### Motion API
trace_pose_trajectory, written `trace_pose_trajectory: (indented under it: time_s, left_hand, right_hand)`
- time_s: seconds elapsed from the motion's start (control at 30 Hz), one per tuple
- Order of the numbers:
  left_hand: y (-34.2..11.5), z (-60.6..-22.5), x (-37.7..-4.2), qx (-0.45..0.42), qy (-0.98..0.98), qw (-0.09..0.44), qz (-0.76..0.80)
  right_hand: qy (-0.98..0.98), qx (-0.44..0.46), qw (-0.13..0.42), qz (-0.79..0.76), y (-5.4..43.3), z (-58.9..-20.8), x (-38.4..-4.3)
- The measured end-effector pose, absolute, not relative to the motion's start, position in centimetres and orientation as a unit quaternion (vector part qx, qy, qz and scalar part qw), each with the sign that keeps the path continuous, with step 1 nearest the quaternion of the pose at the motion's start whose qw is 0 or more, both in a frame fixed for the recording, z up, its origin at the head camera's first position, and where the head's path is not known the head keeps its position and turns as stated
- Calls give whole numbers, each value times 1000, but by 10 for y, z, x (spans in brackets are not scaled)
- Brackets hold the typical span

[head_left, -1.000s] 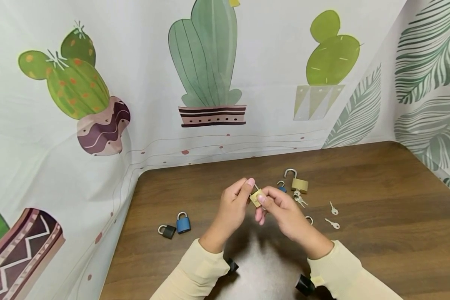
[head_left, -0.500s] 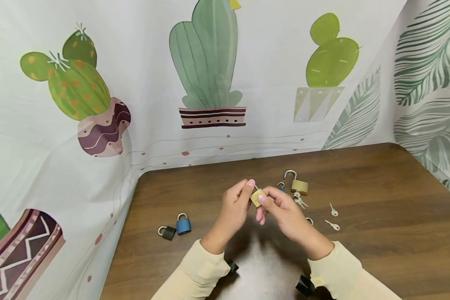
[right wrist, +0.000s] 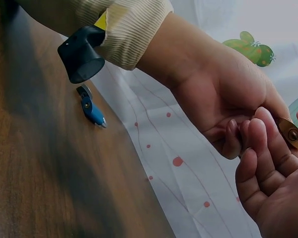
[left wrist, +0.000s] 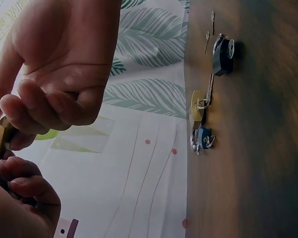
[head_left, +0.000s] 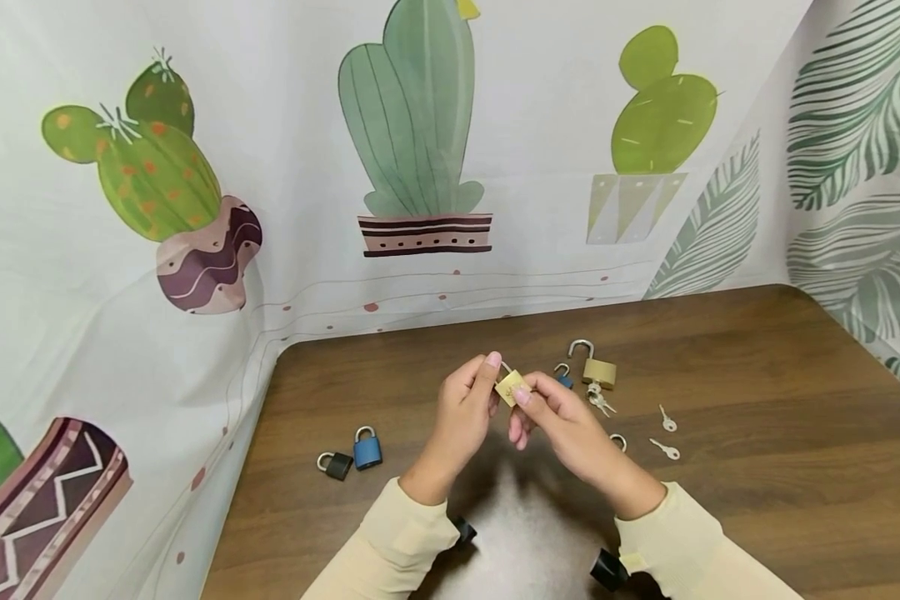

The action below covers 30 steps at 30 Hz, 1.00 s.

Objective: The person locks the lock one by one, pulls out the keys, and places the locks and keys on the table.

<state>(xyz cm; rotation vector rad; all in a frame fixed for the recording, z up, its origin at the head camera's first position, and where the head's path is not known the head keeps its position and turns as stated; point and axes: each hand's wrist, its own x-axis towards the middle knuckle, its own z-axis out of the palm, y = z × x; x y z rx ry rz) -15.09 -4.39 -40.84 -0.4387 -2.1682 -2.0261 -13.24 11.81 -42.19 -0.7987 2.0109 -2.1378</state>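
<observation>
my left grip [head_left: 461, 408] pinches the brass-coloured padlock [head_left: 510, 387] by its shackle [head_left: 506, 366], my right grip [head_left: 562, 417] by its body, above the worktop [head_left: 757, 400] in from the far edge, probably rigid, dense, slick, best held across its flat faces.

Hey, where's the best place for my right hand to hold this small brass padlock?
Probably pinch the small brass padlock by its broad flat faces, coming from your right: its shackle slants away toward your left hand, and the keyhole end, seen from the right wrist, is uncovered.

Brass padlock [head_left: 508, 387] partly hidden behind right hand [head_left: 564, 418]
</observation>
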Motion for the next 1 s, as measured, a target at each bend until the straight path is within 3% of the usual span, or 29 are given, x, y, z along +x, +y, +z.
trace_pose_trajectory:
  time_s: [1.0]
  left_hand:
    - [-51, -405, -155, -133, -728, 94, -665]
  right_hand:
    - [667, -284, 22, -688, 116, -426, -132]
